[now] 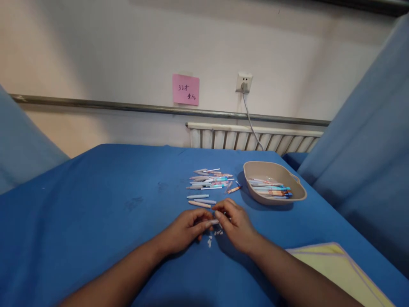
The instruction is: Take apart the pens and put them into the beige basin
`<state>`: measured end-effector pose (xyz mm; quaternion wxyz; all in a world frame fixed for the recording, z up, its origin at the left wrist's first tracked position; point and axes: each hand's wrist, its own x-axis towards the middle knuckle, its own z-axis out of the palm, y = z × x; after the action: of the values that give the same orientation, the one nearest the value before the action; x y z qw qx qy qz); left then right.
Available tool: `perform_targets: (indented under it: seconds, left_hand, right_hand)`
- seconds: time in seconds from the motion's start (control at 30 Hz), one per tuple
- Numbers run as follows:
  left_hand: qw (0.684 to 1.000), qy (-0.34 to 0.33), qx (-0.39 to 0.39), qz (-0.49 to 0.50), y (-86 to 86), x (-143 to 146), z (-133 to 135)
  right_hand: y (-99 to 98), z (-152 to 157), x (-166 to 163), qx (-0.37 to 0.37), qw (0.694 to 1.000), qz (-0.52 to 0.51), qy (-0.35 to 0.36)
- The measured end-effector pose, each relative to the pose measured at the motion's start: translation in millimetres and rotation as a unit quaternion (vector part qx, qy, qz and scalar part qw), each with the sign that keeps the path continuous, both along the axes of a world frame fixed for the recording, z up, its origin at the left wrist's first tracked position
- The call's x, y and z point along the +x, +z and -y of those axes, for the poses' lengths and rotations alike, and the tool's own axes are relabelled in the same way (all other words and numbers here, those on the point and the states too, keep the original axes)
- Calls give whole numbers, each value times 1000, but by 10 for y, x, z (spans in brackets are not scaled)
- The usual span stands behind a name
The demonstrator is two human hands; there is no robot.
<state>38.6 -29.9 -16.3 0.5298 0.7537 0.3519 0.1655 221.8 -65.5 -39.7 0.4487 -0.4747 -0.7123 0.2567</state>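
Observation:
My left hand (191, 228) is closed around a pale pen barrel (213, 222) that points to the right. At its other end, my right hand (234, 222) pinches with thumb and fingers; whether it grips the barrel or a small part is hard to make out. Several small white pieces (210, 242) lie on the blue cloth just below my hands. Just beyond my fingers, a light blue pen barrel (197, 197), a lavender one (205, 201) and a peach one (199, 204) lie side by side. A heap of pens and slim parts (209, 179) lies farther back.
To the right stands a beige basket (274, 202) with several pens (270, 189) in it. An orange pen piece (234, 189) lies beside it. A yellow cloth (332, 266) lies front right on the blue-covered table (96, 213). Blue curtains (361, 140) hang at both sides.

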Motion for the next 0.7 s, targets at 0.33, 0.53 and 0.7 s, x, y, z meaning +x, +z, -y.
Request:
perform_targets:
  seconds: [0.33, 0.53, 0.7]
  left_hand:
    - [993, -30, -112, 32, -7, 2, -10]
    - [975, -22, -204, 87, -25, -2, 0]
    - [952, 2, -261, 161, -44, -37, -34]
  right_hand:
    - [140, 60, 25, -82, 981, -140, 105]
    - [-38, -259, 263, -60, 986, -154, 2]
    - [-239, -534, 458, 22, 976, 164, -138]
